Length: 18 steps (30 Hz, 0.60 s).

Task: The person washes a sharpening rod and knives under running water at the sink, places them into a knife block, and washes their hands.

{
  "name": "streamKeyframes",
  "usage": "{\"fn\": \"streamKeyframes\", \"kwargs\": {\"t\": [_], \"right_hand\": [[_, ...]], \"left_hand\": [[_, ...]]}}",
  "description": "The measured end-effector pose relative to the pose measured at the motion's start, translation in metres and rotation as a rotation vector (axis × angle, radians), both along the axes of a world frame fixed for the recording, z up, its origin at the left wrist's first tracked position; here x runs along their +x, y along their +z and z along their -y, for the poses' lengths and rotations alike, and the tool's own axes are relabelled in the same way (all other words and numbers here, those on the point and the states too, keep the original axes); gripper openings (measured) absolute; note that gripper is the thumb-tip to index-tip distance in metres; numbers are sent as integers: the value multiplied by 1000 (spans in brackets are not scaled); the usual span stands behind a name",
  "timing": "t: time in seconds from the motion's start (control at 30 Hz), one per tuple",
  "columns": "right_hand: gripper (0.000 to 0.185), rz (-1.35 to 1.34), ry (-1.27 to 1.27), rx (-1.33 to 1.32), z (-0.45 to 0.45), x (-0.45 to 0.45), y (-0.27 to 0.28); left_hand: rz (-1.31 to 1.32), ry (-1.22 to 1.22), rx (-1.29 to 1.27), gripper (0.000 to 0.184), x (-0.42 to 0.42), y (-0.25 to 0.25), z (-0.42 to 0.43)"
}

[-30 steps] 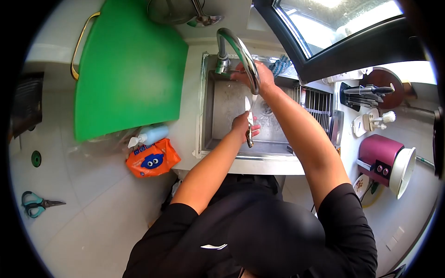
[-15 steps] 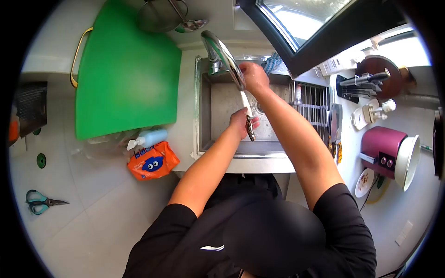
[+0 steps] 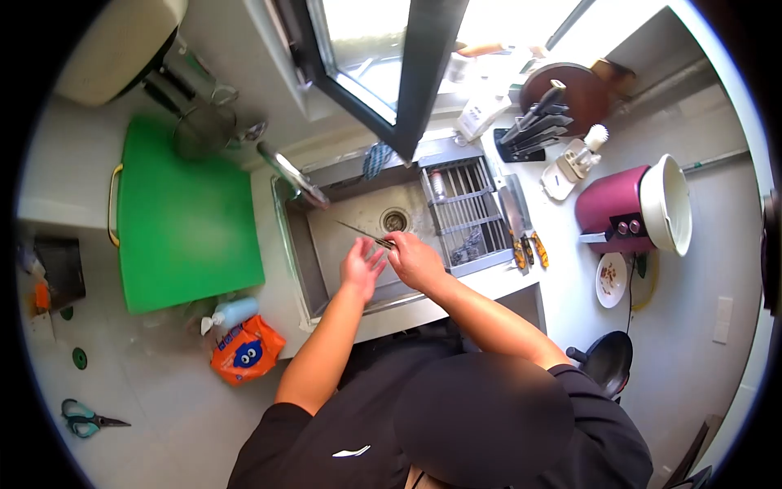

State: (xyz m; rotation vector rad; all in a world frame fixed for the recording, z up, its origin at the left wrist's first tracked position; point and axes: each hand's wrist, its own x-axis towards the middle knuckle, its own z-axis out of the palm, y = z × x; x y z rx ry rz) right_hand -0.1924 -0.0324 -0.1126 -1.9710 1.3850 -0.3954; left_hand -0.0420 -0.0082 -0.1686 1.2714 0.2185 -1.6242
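The right hand point(image 3: 417, 262) is closed on one knife point(image 3: 361, 233), held above the one sink point(image 3: 330, 261), its blade pointing toward the back-left corner. The left hand point(image 3: 362, 267) has its fingers loosely spread beside the knife; whether they touch it cannot be told. One drain point(image 3: 395, 219) lies beyond the knife, one faucet point(image 3: 293, 175) arches at the back-left corner, and one slatted rack point(image 3: 468, 226) sits along the sink's right edge.

Bright daylight whitens the casement window point(image 3: 365, 53) at top centre; the faucet point(image 3: 293, 177) glints. Fisheye distortion curves the edges into black corners; a dark oval point(image 3: 485, 420) at lower centre is blurred.
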Motion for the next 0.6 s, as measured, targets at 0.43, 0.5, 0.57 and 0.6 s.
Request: {"fn": "streamKeyframes", "kwargs": {"t": [0.43,0.5,0.57,0.6], "right_hand": [[34,-273,439,-147,95,-200,40],[30,-473,526,-161,147,-246,84],[25,-685,429,-185,191,-294,128],[27,-758,392,-182,213,-318,149]], "left_hand": [[833,-728,-66,45,5,41,-20],[1454,-880,-49,46,8,17,-27],[1301,-789,-115,45,15,-8,-33],[1146,-706,-175,44,18,-14,-38]]}}
